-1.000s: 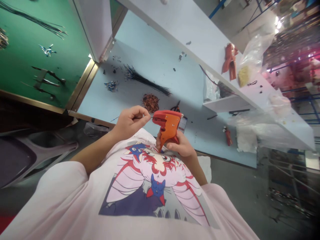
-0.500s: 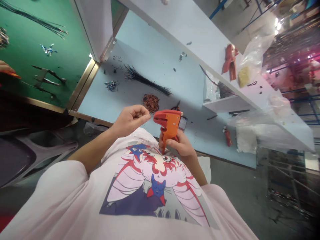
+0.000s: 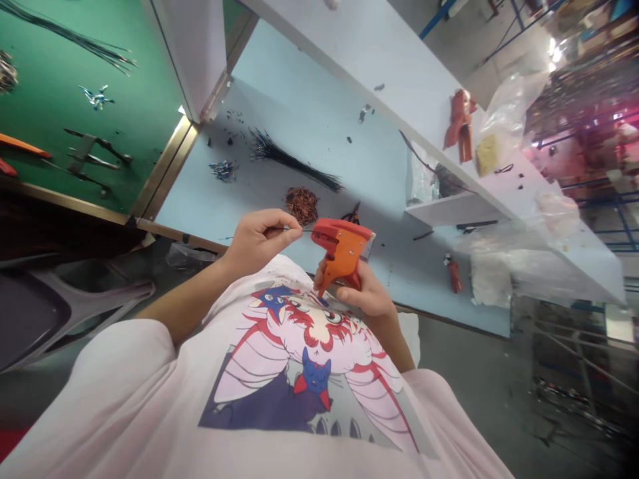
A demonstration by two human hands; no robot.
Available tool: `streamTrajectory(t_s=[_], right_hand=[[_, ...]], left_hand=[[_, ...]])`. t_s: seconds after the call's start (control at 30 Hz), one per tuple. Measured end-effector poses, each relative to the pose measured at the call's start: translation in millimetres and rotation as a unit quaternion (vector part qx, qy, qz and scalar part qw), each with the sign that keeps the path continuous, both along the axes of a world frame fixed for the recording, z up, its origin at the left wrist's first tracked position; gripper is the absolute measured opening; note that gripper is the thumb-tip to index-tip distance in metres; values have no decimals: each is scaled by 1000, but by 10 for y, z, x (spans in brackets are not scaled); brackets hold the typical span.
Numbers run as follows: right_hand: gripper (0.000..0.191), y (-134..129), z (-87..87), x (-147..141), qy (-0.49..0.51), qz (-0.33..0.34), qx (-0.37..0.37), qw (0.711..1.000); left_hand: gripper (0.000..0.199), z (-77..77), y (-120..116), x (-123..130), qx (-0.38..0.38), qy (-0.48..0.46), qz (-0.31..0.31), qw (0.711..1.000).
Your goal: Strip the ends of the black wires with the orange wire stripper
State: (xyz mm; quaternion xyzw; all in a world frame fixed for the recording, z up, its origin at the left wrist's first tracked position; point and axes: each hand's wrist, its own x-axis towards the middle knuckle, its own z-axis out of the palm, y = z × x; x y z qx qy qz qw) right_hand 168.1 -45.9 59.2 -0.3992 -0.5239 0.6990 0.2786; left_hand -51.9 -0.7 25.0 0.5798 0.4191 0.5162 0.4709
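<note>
My left hand (image 3: 264, 239) pinches a thin dark wire (image 3: 225, 237), whose one end sticks out to the left and whose other end reaches the jaws of an orange and red wire stripper (image 3: 347, 249). My right hand (image 3: 362, 289) is wrapped round the stripper's handles, just in front of my shirt. Beyond the hands, a heap of copper-coloured scraps (image 3: 301, 205) lies on the light blue table (image 3: 319, 86). Behind it is a long bundle of dark wires (image 3: 294, 161), and a small pile of blue-tipped pieces (image 3: 223, 171) lies to its left.
Black-handled pliers (image 3: 352, 214) lie behind the stripper. A white shelf (image 3: 349, 46) crosses above the table, with a red tool (image 3: 460, 125) and plastic bags on it. At the left, a green table (image 3: 144, 133) bears wires and tools. A chair (image 3: 30, 313) stands below it.
The stripper has tilted and shifted slightly right in my right hand. More of the wire shows on both sides of my left hand. A person's hand at the far left has gone from view.
</note>
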Motion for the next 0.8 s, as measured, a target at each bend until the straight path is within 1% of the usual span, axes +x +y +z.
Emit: streamTrajectory(t_s=[0.17, 0.4, 0.57, 0.67, 0.8], right_hand=[[40, -8, -1, 1, 16, 1, -39, 999], [36, -7, 12, -56, 18, 13, -42, 999], [32, -8, -5, -50, 8, 5, -40, 999], [27, -17, -14, -54, -13, -7, -33, 999], [22, -34, -6, -66, -41, -6, -15, 999]], left_hand=[[13, -21, 9, -5, -44, -52, -9, 998], [14, -16, 13, -2, -72, -78, -46, 993], [15, -2, 20, -8, -65, -80, -52, 993], [15, 5, 22, -15, -58, -73, -52, 994], [14, 31, 16, -25, -53, -61, -57, 995]])
